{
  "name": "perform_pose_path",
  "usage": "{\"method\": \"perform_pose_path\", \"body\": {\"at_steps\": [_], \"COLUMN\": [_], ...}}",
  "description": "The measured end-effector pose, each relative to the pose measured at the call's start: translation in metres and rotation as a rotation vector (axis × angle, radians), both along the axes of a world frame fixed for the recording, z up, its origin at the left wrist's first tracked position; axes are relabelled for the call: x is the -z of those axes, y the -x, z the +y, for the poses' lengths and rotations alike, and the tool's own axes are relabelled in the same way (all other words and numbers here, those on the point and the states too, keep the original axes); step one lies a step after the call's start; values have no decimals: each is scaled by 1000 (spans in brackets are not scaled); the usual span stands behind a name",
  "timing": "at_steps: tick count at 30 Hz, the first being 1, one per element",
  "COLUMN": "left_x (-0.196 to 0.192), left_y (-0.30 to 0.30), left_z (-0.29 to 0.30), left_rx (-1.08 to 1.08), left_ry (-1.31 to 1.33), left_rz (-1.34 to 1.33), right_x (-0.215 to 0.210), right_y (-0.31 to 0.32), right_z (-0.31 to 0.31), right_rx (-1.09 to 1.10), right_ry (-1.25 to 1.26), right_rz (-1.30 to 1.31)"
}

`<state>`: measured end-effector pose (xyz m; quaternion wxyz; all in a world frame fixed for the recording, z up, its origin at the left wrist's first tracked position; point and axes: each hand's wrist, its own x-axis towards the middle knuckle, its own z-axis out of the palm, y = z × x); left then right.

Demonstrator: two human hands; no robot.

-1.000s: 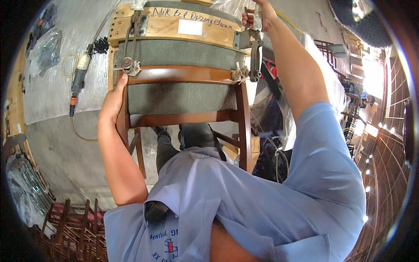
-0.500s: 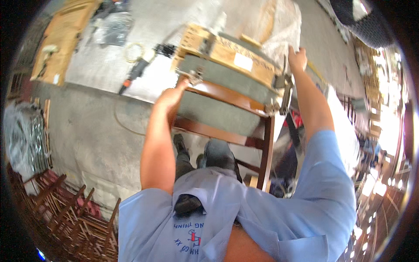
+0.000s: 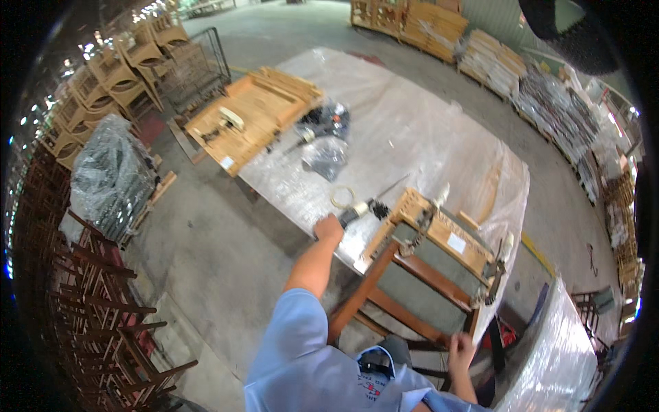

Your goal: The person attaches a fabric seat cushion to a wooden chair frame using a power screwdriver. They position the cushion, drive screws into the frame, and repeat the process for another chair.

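Note:
My left hand [image 3: 328, 230] is closed round the near end of a black, cream-ended handheld power tool [image 3: 351, 215] lying at the table's near edge. A brown wooden chair frame [image 3: 432, 278] stands in front of me, its upper end against a wooden jig [image 3: 449, 237] with metal clamps [image 3: 408, 244]. Beside the chair's right post, my right hand [image 3: 461, 350] has its fingers curled; whatever is in them is hidden.
Film covers the big table [image 3: 425, 130]. On it lie a coil of yellowish cord [image 3: 342, 197], a plastic bag [image 3: 326, 158] and a wooden panel [image 3: 254, 117]. Stacked dark chair frames [image 3: 103, 309] stand left; a film-wrapped bundle [image 3: 556, 350] is at the right.
My left hand has left the chair and jig and reached left to the power tool. My right hand has come back from the far clamp toward me. The view has swung left.

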<state>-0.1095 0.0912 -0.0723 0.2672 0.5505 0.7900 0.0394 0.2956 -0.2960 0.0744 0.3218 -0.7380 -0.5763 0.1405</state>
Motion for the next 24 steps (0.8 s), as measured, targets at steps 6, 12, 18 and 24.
{"method": "perform_pose_path", "body": {"at_steps": [6,12,18,24], "left_x": [-1,-10,-55,-54], "left_y": [-16,21,95,194], "left_z": [-17,-66,-178,-326], "left_rx": [180,165,109,-77], "left_ry": [127,-14,-295,-518], "left_rz": [-275,-520,-566,-508], "right_x": [24,15,20,16], "right_y": [57,74,88,142], "right_z": [-72,-68,-63,-72], "right_rx": [27,-41,-207,-716], "right_ry": [425,319,391,546], "right_rz": [454,512,545,437]}}
